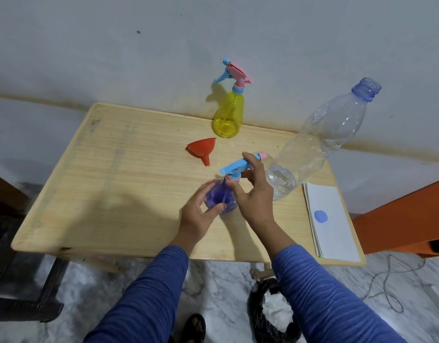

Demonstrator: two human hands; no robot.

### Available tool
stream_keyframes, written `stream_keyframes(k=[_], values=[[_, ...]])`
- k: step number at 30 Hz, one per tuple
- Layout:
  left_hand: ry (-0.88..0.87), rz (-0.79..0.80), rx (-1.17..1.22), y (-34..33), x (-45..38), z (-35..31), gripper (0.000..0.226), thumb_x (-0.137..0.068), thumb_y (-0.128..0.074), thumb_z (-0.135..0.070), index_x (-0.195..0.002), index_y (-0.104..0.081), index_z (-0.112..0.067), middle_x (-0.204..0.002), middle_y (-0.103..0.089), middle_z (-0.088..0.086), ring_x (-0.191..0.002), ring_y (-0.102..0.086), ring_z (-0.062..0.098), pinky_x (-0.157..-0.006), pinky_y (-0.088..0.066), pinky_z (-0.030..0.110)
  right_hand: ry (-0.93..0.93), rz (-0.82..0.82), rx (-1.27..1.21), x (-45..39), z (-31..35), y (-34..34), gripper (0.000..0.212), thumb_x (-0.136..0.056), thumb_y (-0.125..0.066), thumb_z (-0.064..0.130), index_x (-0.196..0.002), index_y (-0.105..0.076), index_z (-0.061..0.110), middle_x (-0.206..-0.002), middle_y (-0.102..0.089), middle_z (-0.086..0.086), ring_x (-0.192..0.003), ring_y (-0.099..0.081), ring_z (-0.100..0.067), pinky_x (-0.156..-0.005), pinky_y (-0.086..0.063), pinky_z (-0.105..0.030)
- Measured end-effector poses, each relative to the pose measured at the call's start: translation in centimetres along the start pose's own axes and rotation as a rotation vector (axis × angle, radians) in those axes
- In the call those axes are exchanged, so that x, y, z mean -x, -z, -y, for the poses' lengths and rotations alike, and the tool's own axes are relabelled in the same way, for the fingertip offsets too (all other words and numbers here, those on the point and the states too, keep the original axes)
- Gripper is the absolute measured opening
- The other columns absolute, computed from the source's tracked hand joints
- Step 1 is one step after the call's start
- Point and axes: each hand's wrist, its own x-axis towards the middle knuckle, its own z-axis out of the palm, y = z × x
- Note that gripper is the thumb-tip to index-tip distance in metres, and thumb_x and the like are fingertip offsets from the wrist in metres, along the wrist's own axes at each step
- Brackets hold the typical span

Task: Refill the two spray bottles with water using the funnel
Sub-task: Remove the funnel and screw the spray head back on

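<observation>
Pale wood-grain table point(102, 174) against a scuffed white wall, marble floor below.

Nearest me on the table stands the purple spray bottle point(219, 198): my left hand point(197, 214) cups its translucent body, my right hand point(254, 191) grips its blue trigger head. Right of it a tall clear ribbed water bottle point(320, 142), uncapped; behind it the yellow spray bottle point(228, 115); between them the red funnel point(203, 149) on its side.

Hidden and cut-off bits

The hands hid much of the purple spray bottle point(219, 196). The black bag point(268, 315) and a sandaled foot point(194, 328) ran off the bottom edge.
</observation>
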Motion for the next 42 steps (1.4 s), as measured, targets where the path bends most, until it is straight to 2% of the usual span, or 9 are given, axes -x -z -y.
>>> stream_keyframes(k=[4, 9, 16, 20, 22, 25, 28, 33, 42], values=[[-0.022, -0.012, 0.017, 0.0, 0.1, -0.2, 0.061, -0.08, -0.074, -0.013, -0.13, -0.048, -0.035, -0.137, -0.053, -0.01, -0.127, -0.047, 0.002, -0.103, -0.036, 0.014, -0.022, -0.138, 0.065, 0.7, -0.1, -0.5, 0.081, -0.074, -0.077, 0.021, -0.135, -0.031, 0.046, -0.116, -0.048, 0.016, -0.099, -0.052, 0.003, -0.081, -0.045, -0.011], [-0.004, -0.023, 0.033, 0.0, 0.1, -0.2, 0.061, -0.078, -0.076, -0.015, -0.131, -0.051, -0.031, -0.135, -0.055, -0.009, -0.126, -0.049, 0.003, -0.105, -0.038, 0.021, 0.033, -0.179, 0.171, 0.1, -0.3, -1.3, 0.099, -0.066, -0.082, 0.028, -0.144, -0.022, 0.037, -0.116, -0.03, 0.001, -0.106, -0.033, 0.011, -0.088, -0.03, 0.003], [0.003, -0.012, -0.01, 0.3, 0.4, -0.3, 0.066, -0.081, -0.073, -0.012, -0.135, -0.043, -0.034, -0.142, -0.047, -0.009, -0.133, -0.041, 0.003, -0.108, -0.032, 0.017, -0.02, -0.006, 0.175, -1.8, 0.6, -1.2, 0.087, -0.079, -0.071, 0.015, -0.147, -0.02, 0.03, -0.112, -0.038, 0.012, -0.102, -0.045, -0.013, -0.088, -0.049, -0.043], [0.093, -0.153, -0.068, 2.3, 1.2, 0.1, 0.056, -0.085, -0.068, -0.02, -0.135, -0.046, -0.033, -0.138, -0.051, -0.008, -0.123, -0.048, 0.005, -0.098, -0.035, 0.016, -0.021, 0.037, 0.034, -2.8, 1.1, -0.4, 0.084, -0.085, -0.062, 0.008, -0.148, -0.011, 0.032, -0.141, -0.032, 0.015, -0.119, -0.047, -0.009, -0.087, -0.052, -0.028], [0.097, -0.269, -0.233, 4.5, 1.5, 0.5, 0.048, -0.087, -0.064, -0.025, -0.133, -0.05, -0.026, -0.135, -0.053, -0.005, -0.121, -0.049, 0.009, -0.097, -0.034, 0.02, -0.024, 0.072, -0.054, -3.2, 1.7, -0.3, 0.08, -0.089, -0.055, 0.007, -0.148, -0.008, 0.032, -0.142, -0.021, 0.033, -0.114, -0.049, 0.007, -0.079, -0.051, -0.015], [0.086, -0.402, -0.441, 8.5, 1.5, 0.8, 0.04, -0.091, -0.058, -0.024, -0.13, -0.054, -0.015, -0.135, -0.053, 0.004, -0.124, -0.048, 0.019, -0.102, -0.034, 0.025, -0.154, 0.163, -0.263, -3.6, 2.5, -0.7, 0.064, -0.094, -0.047, 0.012, -0.143, -0.019, 0.042, -0.133, -0.047, 0.014, -0.111, -0.057, -0.006, -0.086, -0.054, -0.026], [0.136, -0.471, -0.716, 11.9, 1.3, 1.3, 0.041, -0.094, -0.054, -0.026, -0.131, -0.053, -0.008, -0.142, -0.046, 0.012, -0.133, -0.039, 0.028, -0.109, -0.03, 0.039, -0.282, 0.279, -0.427, -3.4, 3.0, -1.9, 0.039, -0.099, -0.042, 0.024, -0.135, -0.039, 0.037, -0.102, -0.068, -0.001, -0.095, -0.065, -0.019, -0.075, -0.056, -0.033], [0.314, -0.416, -1.007, 14.1, 2.5, 3.2, 0.05, -0.098, -0.035, -0.04, -0.144, -0.034, -0.019, -0.156, -0.022, 0.007, -0.145, -0.013, 0.025, -0.116, -0.01, 0.045, -0.467, 0.46, -0.604, -2.5, 2.4, -4.5, 0.024, -0.1, -0.039, 0.033, -0.118, -0.055, 0.028, -0.113, -0.069, 0.009, -0.09, -0.067, -0.032, -0.057, -0.054, -0.031], [0.309, -0.449, -1.06, 13.9, 2.4, 3.5, 0.049, -0.095, -0.041, -0.038, -0.14, -0.04, -0.019, -0.153, -0.03, 0.008, -0.144, -0.02, 0.026, -0.114, -0.013, 0.047, -0.666, 0.468, -0.615, -2.1, 0.6, -6.2, 0.028, -0.095, -0.048, 0.036, -0.112, -0.061, 0.017, -0.091, -0.074, -0.009, -0.077, -0.072, -0.028, -0.057, -0.057, -0.035]])
